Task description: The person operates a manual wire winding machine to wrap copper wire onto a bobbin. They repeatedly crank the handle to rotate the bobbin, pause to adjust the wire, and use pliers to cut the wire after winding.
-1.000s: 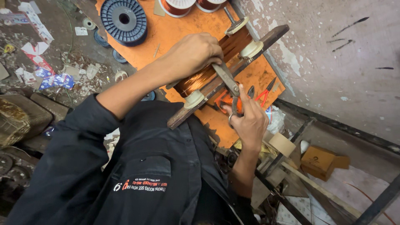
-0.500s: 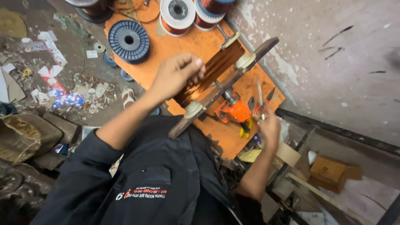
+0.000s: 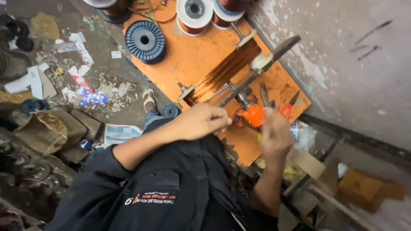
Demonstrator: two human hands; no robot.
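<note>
Hands at coil winder [image 3: 250,113] on orange board [image 3: 201,55]
Left hand [image 3: 201,122] curled shut beside copper coil [image 3: 224,70] – right hand [image 3: 274,134] blurred, grip unclear – red pliers [image 3: 289,105] near

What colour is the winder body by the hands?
Orange winder body, clearest in the head view.

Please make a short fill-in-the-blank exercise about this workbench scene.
1. The winding machine near the hands has an ___ body.
2. The empty spool lying flat on the board is ___.
3. The pliers beside the right hand have ___ handles.

Missing words: orange; blue; red
</note>
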